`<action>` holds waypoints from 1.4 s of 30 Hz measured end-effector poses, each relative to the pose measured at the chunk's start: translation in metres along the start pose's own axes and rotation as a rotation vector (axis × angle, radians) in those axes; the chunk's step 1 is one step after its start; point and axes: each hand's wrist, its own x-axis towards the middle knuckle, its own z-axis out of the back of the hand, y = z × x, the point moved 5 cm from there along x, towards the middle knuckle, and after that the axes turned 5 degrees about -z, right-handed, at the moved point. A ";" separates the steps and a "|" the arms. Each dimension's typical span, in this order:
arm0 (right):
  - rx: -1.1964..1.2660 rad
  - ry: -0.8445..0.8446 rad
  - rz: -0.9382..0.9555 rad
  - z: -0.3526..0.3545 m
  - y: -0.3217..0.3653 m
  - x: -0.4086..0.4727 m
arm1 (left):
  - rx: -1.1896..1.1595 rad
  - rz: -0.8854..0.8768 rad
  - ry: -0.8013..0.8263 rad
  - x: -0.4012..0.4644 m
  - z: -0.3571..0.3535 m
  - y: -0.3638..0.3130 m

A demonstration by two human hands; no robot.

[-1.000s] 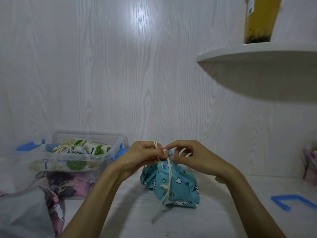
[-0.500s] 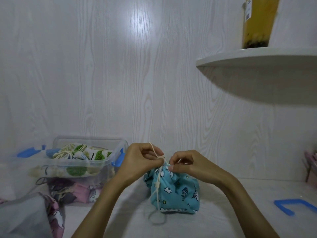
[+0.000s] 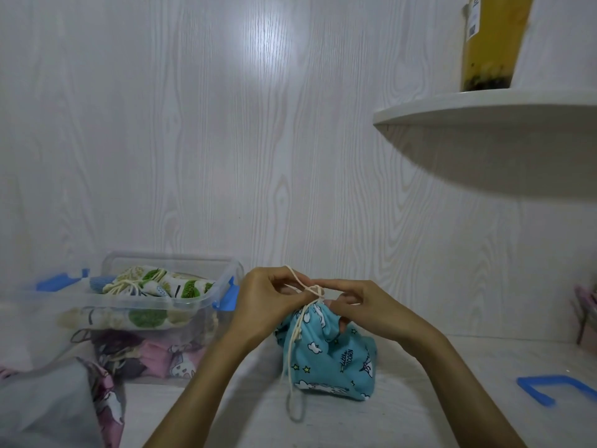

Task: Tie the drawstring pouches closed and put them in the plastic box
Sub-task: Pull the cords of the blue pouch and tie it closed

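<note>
left hand [image 3: 269, 300] pinches cream drawstring [image 3: 311, 291] | right hand [image 3: 365, 307] pinches opposite end | knot between them, atop blue unicorn pouch [image 3: 326, 357] | plastic box [image 3: 161, 305] left, nearer left hand

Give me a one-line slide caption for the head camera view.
Both hands, left and right, knot the cream drawstring atop a blue unicorn pouch beside the plastic box.

I see a pouch [image 3: 326, 357] of soft matt blue printed cloth at lower centre, its drawstring [image 3: 298, 328] a cream twisted cord. At lower left the box [image 3: 168, 302] is clear glossy plastic with blue plastic clips. The wall [image 3: 226, 140] behind has a pale wood-grain finish with a slight sheen; the tabletop [image 3: 420, 409] looks alike
</note>
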 end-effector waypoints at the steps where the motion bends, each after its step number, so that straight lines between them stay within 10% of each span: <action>1: 0.024 -0.005 -0.006 0.000 0.000 0.000 | -0.002 -0.022 -0.006 0.000 0.000 -0.002; 13: 0.032 -0.230 0.006 0.037 0.003 -0.012 | 0.035 -0.009 0.181 -0.001 -0.015 -0.001; 24: -0.249 0.082 0.013 0.013 0.003 -0.014 | -0.006 -0.015 0.210 -0.001 -0.017 -0.004; 38: 0.108 -0.402 0.122 0.048 0.026 -0.007 | -0.102 0.102 0.396 -0.004 -0.020 -0.002; 42: -0.120 -0.045 0.239 0.001 0.066 0.030 | -0.113 0.115 0.435 -0.004 -0.019 -0.003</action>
